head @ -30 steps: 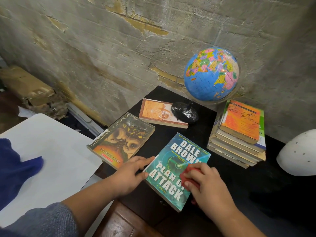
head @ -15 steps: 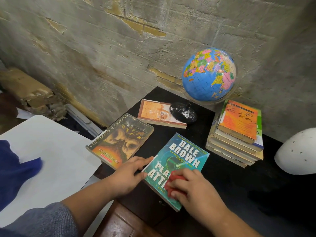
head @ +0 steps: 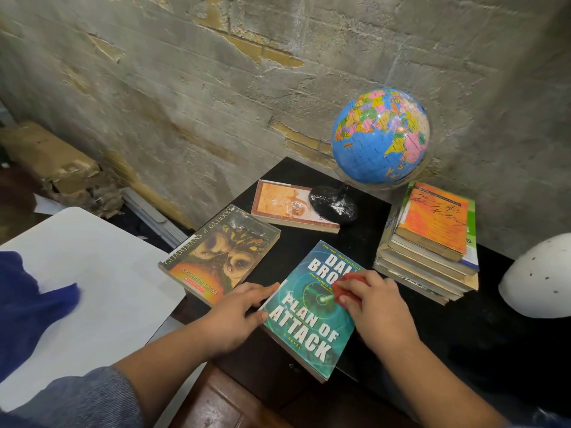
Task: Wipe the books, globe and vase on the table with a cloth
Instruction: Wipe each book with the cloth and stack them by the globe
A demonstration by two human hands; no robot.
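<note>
Pinning the book [head: 309, 332] with my flat left grip [head: 236, 316] lets my right grip [head: 377, 307], clutching the cloth [head: 350, 281], wipe it.

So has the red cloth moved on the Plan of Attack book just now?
Yes. The red cloth slid up the Plan of Attack book, off the title to the author's name.

Black rectangular tabletop [head: 364, 242] carries: teal paperback [head: 309, 329], owl-cover paperback [head: 216, 254], orange paperback [head: 278, 202], blue plastic globe on a black base [head: 380, 135], stack of worn paperbacks [head: 429, 239], white perforated dome-shaped object [head: 537, 276].
</note>
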